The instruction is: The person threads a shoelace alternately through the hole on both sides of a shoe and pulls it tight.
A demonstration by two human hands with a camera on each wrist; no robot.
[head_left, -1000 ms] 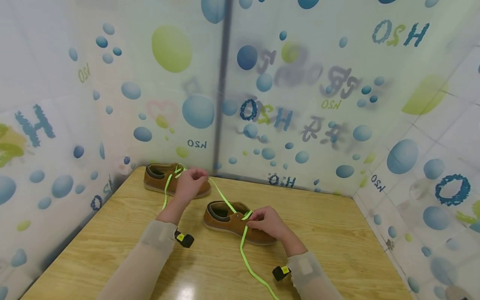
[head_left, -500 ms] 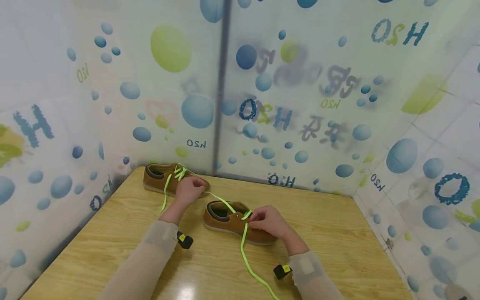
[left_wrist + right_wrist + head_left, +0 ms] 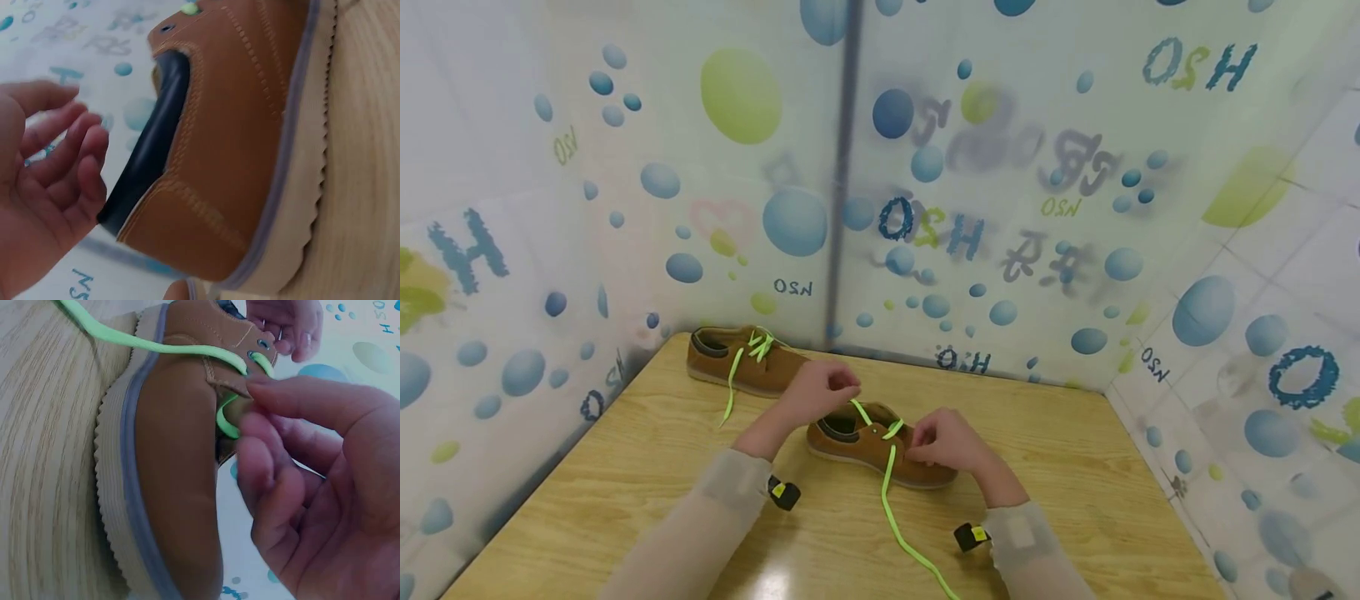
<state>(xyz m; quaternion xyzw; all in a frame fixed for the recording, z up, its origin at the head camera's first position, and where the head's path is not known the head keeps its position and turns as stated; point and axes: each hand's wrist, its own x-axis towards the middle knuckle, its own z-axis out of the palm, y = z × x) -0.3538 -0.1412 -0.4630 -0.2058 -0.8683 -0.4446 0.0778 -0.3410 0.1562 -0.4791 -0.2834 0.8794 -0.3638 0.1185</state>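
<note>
In the head view, a brown lace-up shoe (image 3: 925, 473) stands near the table's middle, partly threaded with a neon-green shoelace (image 3: 889, 508). My left hand (image 3: 820, 392) hovers over its heel side, fingers loosely curled. The left wrist view shows no lace between these fingers, beside the dark padded collar (image 3: 150, 144). Near the shoe's lacing is my right hand (image 3: 955, 442), thumb and index finger bent and close to the eyelet flap. In the right wrist view a lace loop (image 3: 226, 419) hangs inside the shoe, below the thumb; the fingertips look blurred and grip nothing visible.
A second brown shoe (image 3: 760, 371) with green lace (image 3: 734, 375) stands at the table's back left. The wooden table (image 3: 1060, 467) meets a bubble-patterned partition (image 3: 1037, 275) behind and on both sides. A loose lace end trails toward the table's front edge.
My left hand has moved right and slightly lower, from beside the back shoe to above the nearer shoe; the lace stretched toward it has gone out of sight. My right hand has shifted slightly right.
</note>
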